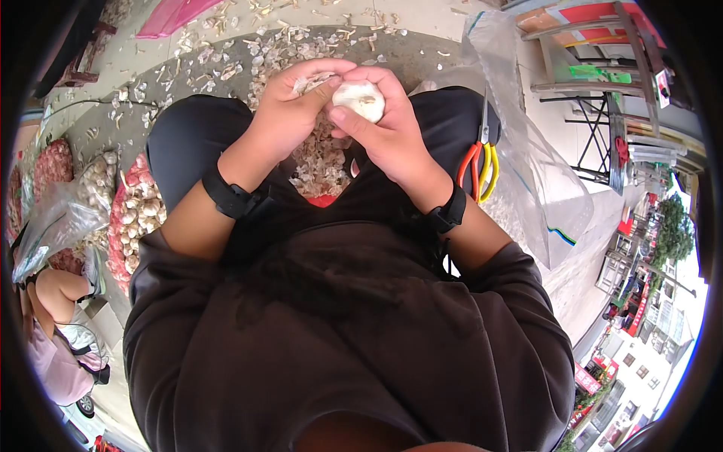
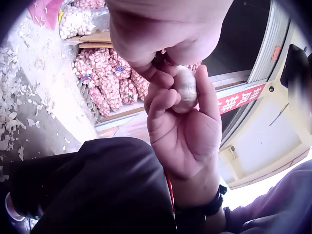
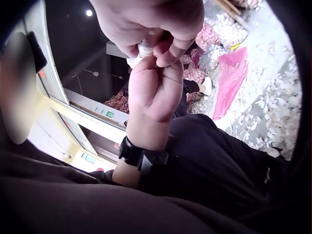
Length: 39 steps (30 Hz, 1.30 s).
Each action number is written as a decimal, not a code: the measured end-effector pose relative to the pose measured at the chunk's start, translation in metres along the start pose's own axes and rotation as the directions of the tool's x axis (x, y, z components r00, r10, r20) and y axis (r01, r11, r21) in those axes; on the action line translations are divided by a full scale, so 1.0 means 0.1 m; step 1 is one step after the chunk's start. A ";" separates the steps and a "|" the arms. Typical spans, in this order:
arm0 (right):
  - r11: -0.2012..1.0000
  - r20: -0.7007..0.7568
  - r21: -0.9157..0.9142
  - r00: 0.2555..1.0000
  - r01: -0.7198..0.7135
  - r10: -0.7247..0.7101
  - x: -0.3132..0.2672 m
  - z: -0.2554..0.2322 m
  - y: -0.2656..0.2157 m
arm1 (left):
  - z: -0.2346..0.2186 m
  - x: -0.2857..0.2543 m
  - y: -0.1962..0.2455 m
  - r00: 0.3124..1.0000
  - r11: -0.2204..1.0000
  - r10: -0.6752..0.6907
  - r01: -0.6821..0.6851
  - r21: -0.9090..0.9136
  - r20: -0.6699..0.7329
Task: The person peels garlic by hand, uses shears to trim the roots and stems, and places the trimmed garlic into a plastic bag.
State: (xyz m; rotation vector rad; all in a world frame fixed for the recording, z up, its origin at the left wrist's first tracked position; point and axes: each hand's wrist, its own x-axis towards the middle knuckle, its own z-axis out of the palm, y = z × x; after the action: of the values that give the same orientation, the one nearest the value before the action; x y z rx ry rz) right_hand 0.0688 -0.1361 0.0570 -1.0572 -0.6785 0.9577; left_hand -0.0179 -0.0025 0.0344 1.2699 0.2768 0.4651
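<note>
- A garlic bulb (image 1: 360, 98) is sitting between the left hand (image 1: 290, 105) and the right hand (image 1: 388, 132), above the knees.
- Scissors (image 1: 480, 162) are lying on the right thigh.
- Garlic skins (image 1: 320, 162) are lying below the hands.
- Bagged garlic (image 1: 139, 211) is lying to the person's left.

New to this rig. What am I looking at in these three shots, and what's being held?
No machine here: a seated person works with two bare hands. The large picture comes from a head camera looking down; the other two come from cameras strapped to each wrist. The right hand grips a garlic bulb, while the left hand pinches at its papery skin. Peeled garlic skins litter the ground. Scissors with orange and yellow handles lie on the right thigh, beside a clear plastic bag. Net bags of garlic sit to the left.
</note>
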 end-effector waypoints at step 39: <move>0.114 -0.044 -0.993 0.957 -0.012 -0.286 -0.72 0.03 -1.65 | -0.33 0.05 -0.21 0.965 0.558 0.247 -0.065 0.827 -0.090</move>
State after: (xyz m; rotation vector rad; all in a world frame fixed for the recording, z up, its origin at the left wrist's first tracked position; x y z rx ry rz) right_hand 0.0864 -0.2287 0.2100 -2.2382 -1.2690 -0.0074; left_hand -0.0248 0.0233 0.0048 2.2016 0.6009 0.6538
